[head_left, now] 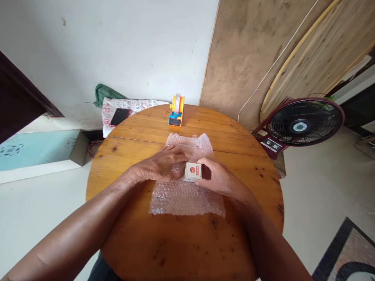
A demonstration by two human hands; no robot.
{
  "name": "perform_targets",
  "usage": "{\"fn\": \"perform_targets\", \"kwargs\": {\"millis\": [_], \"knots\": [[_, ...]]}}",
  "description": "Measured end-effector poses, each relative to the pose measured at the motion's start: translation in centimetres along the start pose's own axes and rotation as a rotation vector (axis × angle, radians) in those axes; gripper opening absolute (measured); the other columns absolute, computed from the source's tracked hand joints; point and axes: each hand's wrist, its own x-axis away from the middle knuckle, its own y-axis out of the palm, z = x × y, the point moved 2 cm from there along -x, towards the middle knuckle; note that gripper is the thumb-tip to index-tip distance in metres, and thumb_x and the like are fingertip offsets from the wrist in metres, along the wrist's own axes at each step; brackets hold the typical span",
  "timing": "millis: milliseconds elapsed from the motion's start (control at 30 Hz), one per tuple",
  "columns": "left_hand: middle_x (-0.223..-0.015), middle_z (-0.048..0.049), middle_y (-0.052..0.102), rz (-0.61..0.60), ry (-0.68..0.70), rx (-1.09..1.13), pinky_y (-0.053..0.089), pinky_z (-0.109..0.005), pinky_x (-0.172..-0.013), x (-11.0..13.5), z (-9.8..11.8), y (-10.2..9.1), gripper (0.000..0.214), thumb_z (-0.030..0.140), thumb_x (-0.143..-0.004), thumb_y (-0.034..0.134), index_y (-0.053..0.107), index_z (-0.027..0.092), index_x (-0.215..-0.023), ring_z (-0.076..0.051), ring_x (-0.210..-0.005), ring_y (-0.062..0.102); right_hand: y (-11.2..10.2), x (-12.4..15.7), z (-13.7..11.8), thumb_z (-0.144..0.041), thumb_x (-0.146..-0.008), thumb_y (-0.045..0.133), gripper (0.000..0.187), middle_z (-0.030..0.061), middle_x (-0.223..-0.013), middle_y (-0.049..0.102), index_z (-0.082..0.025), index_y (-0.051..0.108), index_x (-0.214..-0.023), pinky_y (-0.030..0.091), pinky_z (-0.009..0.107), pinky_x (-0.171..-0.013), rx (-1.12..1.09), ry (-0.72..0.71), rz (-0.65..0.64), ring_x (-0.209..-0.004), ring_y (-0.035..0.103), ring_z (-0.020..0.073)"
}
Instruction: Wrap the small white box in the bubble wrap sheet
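A small white cardboard box (192,173) with a red print on top sits over the middle of a sheet of bubble wrap (187,201). My right hand (218,175) grips the box from its right side, thumb at the near edge and fingers at the far edge. Flat on the wrap just left of the box lies my left hand (164,164), its fingers stretched out and holding nothing. It covers part of the sheet's left side. The bubble wrap is spread out on a round wooden table (131,218).
An orange and blue tape dispenser (176,111) stands at the table's far edge. Behind the left edge, a dark phone (120,116) rests on a printed white sack (140,104). A fan (304,123) stands to the right, and a pale blue box-like piece (38,148) is at left.
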Motion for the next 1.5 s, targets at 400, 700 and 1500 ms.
{"fn": "perform_targets", "kwargs": {"millis": [400, 700, 1500], "knots": [[-0.131, -0.0031, 0.052, -0.042, 0.018, -0.045, 0.034, -0.039, -0.106, 0.0, 0.4, -0.3, 0.046, 0.026, -0.076, 0.059, 0.058, 0.027, -0.122, -0.026, -0.125, 0.044, -0.3, 0.3, -0.4, -0.023, -0.071, 0.066, 0.032, 0.0004, -0.094, 0.064, -0.025, 0.057, -0.102, 0.037, 0.027, -0.067, 0.021, 0.009, -0.003, -0.084, 0.057, 0.018], [-0.136, -0.0056, 0.049, -0.099, -0.061, -0.024, 0.035, -0.04, -0.107, 0.1, 0.3, -0.5, 0.057, 0.029, -0.078, 0.06, 0.047, 0.026, -0.133, -0.026, -0.128, 0.043, -0.8, 0.8, -0.3, -0.021, -0.071, 0.068, 0.051, 0.0044, -0.111, 0.064, -0.023, 0.055, -0.119, 0.043, 0.031, -0.08, -0.07, -0.079, -0.052, -0.097, 0.058, 0.0202], [-0.104, -0.0076, 0.06, 0.367, -0.169, -0.311, 0.035, -0.048, -0.105, 5.6, 10.2, 3.7, 0.012, 0.009, -0.079, 0.055, 0.062, 0.019, -0.081, -0.025, -0.107, 0.052, -0.2, 0.5, 0.7, -0.022, -0.071, 0.07, 0.048, 0.0033, -0.107, 0.064, -0.022, 0.056, -0.116, 0.045, 0.032, -0.081, -0.151, -0.178, 0.034, -0.094, 0.059, 0.0196]]}}
